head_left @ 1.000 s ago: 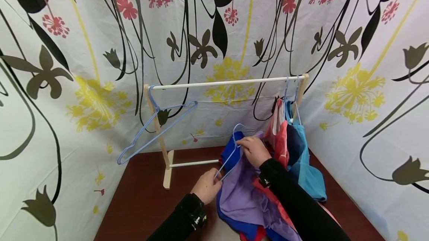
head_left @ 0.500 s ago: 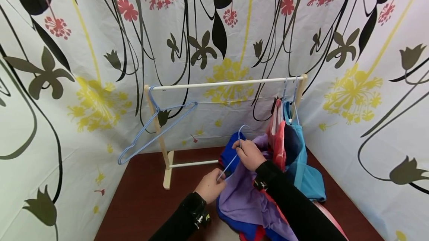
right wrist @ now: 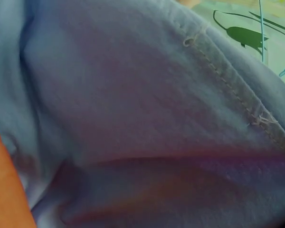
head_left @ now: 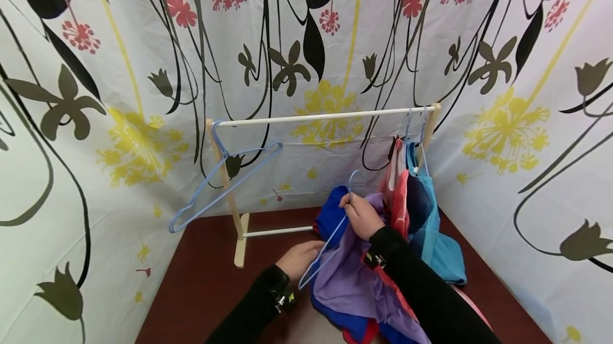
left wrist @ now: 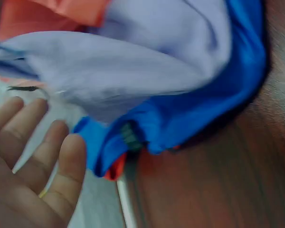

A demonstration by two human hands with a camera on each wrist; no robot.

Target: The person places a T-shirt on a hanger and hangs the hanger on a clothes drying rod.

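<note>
A light-blue hanger (head_left: 336, 230) is tilted over a pile of clothes in the head view. My right hand (head_left: 364, 217) pinches it just below the hook, while its left end sticks out beside my left hand (head_left: 298, 260). The left hand's fingers (left wrist: 72, 156) are spread and loosely straight in the left wrist view, apart from the cloth. A purple garment (head_left: 347, 288) lies under the hanger, on top of a blue garment (head_left: 330, 216). Cloth with a stitched edge (right wrist: 228, 80) fills the right wrist view. The hanger's other end is hidden.
A wooden rack with a white rail (head_left: 306, 117) stands at the back of the dark red table (head_left: 191, 280). Bare blue hangers (head_left: 225, 191) hang at its left end. A coral garment (head_left: 397, 195) and a turquoise garment (head_left: 438, 243) hang at the right end.
My left hand has let go of the hanger's left side, and its fingers have straightened. The right hand has shifted the hanger slightly right, and the hanger's left end now shows.
</note>
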